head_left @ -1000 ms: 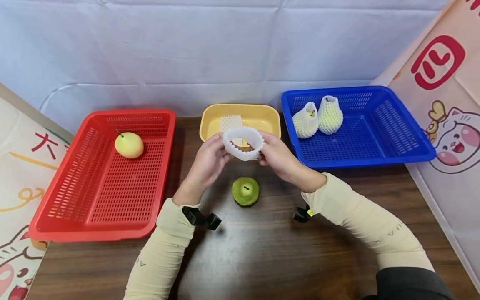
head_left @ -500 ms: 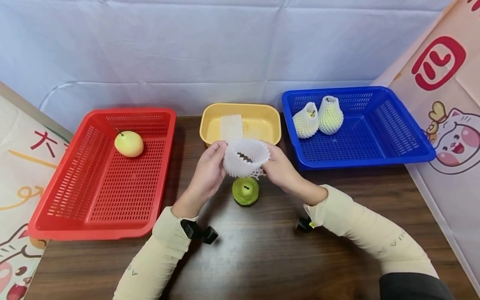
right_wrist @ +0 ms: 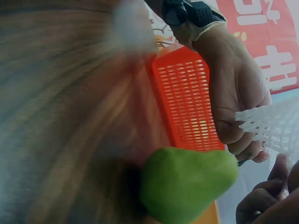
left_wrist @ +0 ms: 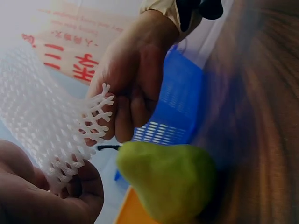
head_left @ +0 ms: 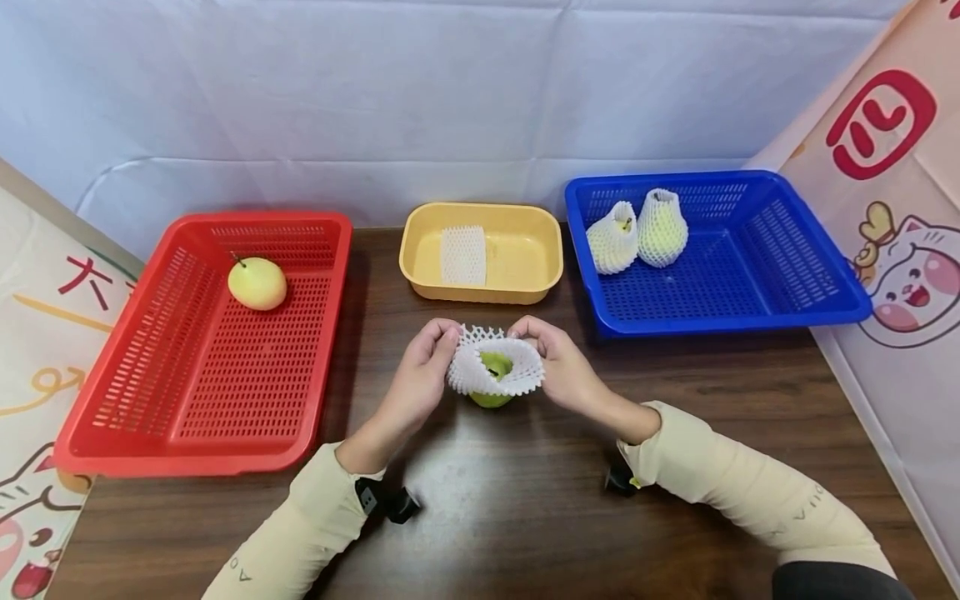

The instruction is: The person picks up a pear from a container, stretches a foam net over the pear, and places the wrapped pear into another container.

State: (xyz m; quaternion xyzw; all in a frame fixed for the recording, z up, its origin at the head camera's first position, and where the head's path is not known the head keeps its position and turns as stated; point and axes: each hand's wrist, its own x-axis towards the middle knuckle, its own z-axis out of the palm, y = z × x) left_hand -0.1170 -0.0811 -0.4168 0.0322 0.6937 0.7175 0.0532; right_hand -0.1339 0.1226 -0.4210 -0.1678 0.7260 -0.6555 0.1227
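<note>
A white foam net sleeve [head_left: 466,372] is stretched open between my two hands above a green pear [head_left: 491,401]. My left hand [head_left: 420,377] pinches the sleeve's left side between thumb and fingers. On the opposite side, my right hand [head_left: 566,367] grips the other edge. Seen from above, the pear's top and dark stem show through the sleeve's opening. The left wrist view has the pear [left_wrist: 168,179] upright on the table, its stem just below the sleeve's ragged lower edge. In the right wrist view the sleeve [right_wrist: 280,126] likewise hangs past the pear's narrow top.
A red basket [head_left: 187,450] at left holds one yellow pear [head_left: 257,283]. Behind my hands, a yellow tray [head_left: 517,258] contains a flat foam net [head_left: 463,256]. In the blue basket [head_left: 720,321] at right lie two net-wrapped pears [head_left: 662,229].
Both hands have brought the foam net sleeve toward me and down from the yellow tray to over the green pear. The baskets and their pears have stayed in place.
</note>
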